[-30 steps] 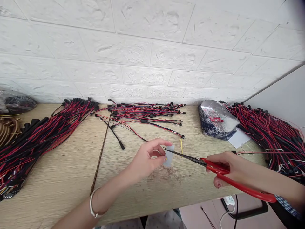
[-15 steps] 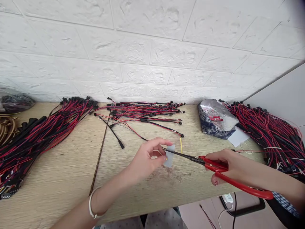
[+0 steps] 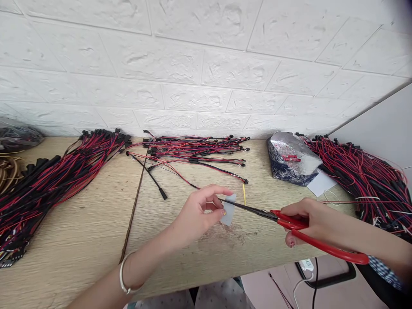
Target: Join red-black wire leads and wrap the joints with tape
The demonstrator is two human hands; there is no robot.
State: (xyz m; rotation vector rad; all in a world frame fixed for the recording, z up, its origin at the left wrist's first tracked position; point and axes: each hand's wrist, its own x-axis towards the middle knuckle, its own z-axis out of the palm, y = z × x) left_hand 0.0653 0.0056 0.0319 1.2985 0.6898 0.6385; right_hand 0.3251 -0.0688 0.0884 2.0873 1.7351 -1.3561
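- Left hand (image 3: pixel 199 214) over the middle of the wooden table (image 3: pixel 80 240), thumb and fingers pinched together on a small pale translucent tab (image 3: pixel 228 209), held just above the tabletop.
- Thin bracelet (image 3: pixel 124 279) on the left wrist; forearm cut off by the bottom edge.
- Right hand (image 3: pixel 309 221) closed around the handles of red-handled scissors (image 3: pixel 289 225), dark blades pointing left and meeting the tab at the left fingertips; impossible to tell whether the blades are parted or shut.
- Rear handle loop stretching out past the wrist toward the lower right; sleeve there only partly in view.
- Short yellow strip (image 3: pixel 244 194) lying on the table just behind the tab.
- Brownish smudge (image 3: pixel 228 234) on the wood beneath both hands.
- Loose red and black wires (image 3: pixel 196 154) with small connectors spread near the wall; a thick bundle (image 3: pixel 48 184) at left, clipped by the frame edge.
- Another wire heap (image 3: pixel 363 176) at right, running out of view.
- Silver and dark-patterned pouch (image 3: pixel 291 165) beside that heap, small red pieces on top too small to identify.
- Dark bag (image 3: pixel 17 137) at far left, mostly cut off.
- Below the table's edge, a white cable (image 3: pixel 305 279) and dark frame, partly hidden.
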